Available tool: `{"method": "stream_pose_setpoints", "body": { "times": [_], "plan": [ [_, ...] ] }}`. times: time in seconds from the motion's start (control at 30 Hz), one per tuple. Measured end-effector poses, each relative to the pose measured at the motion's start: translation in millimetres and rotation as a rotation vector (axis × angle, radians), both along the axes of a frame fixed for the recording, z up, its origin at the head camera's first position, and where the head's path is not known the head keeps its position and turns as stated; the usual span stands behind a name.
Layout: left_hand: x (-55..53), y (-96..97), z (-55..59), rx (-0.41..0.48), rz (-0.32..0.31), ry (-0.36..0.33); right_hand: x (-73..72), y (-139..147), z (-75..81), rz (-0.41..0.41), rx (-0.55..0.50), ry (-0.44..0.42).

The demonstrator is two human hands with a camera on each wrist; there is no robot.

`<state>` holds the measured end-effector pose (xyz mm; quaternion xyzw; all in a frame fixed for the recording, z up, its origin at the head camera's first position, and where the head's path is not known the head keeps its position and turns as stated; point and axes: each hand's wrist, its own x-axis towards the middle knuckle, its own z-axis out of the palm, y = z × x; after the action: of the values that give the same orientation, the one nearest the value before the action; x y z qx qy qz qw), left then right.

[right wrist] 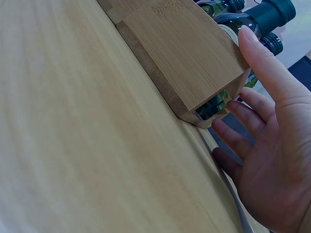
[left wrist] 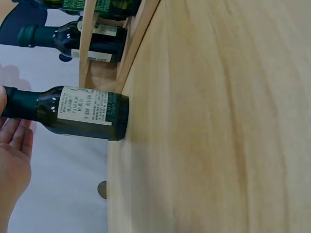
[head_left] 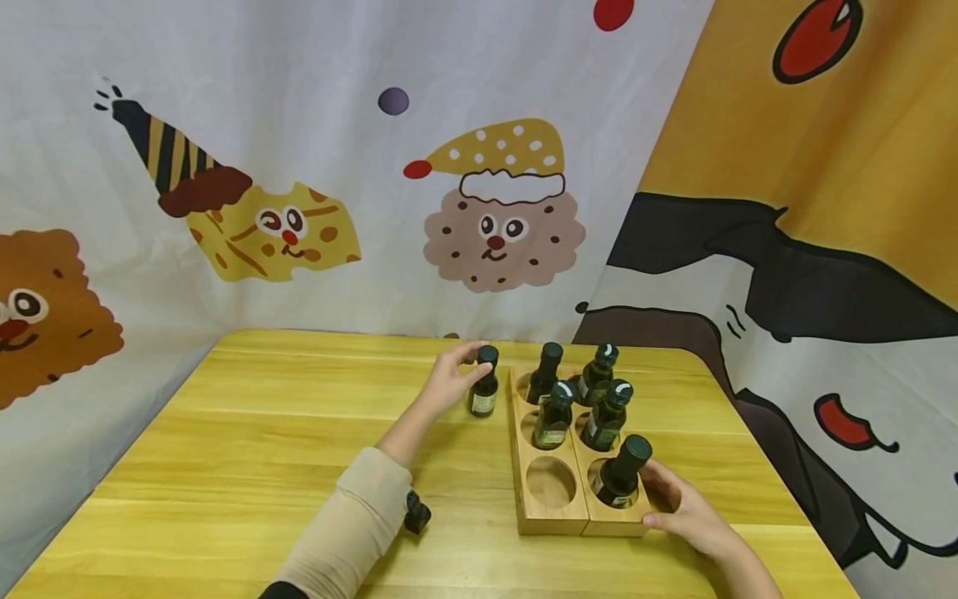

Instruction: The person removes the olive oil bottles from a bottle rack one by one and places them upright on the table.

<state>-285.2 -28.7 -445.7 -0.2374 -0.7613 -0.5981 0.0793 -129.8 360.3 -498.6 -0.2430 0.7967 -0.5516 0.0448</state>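
My left hand (head_left: pixel 455 378) pinches a small dark green bottle (head_left: pixel 484 395) by its capped neck, left of the rack. The bottle is upright with a pale label, its base at or just above the tabletop; I cannot tell which. In the left wrist view this bottle (left wrist: pixel 80 111) shows printed text on its label. A two-row wooden rack (head_left: pixel 554 526) holds several similar bottles (head_left: pixel 554 420) in round holes. My right hand (head_left: pixel 692 512) rests at the rack's front right corner, beside a tall-capped bottle (head_left: pixel 621 474), fingers loosely bent and thumb against the corner in the right wrist view (right wrist: pixel 272 126).
The rack's front left hole (head_left: pixel 551 482) shows its bare wooden floor. A light wooden table (head_left: pixel 247 449) lies under everything. Behind it hangs a curtain (head_left: pixel 314 83) with cartoon prints. A small black device (head_left: pixel 417 513) sits at the left sleeve's cuff.
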Motion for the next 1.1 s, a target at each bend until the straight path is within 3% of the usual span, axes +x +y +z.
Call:
{"method": "stream_pose_setpoints", "body": {
  "times": [0.43, 0.57, 0.77, 1.1],
  "plan": [
    [0.7, -1.3, 0.9, -0.013, 0.004, -0.049, -1.9, 3, -5.3, -0.034, 0.033, -0.022],
    [2.9, -1.7, 10.6, -0.046, 0.025, -0.051, -1.1, 3, -4.4, -0.034, 0.029, -0.021],
    [6.4, 1.9, 30.0, -0.050, 0.038, 0.005, 0.0, 2, -2.2, -0.033, 0.022, -0.002],
    [25.1, 17.2, 52.5, -0.003, -0.021, 0.064, -1.1, 2, -4.5, -0.033, 0.021, -0.011]
  ]
}}
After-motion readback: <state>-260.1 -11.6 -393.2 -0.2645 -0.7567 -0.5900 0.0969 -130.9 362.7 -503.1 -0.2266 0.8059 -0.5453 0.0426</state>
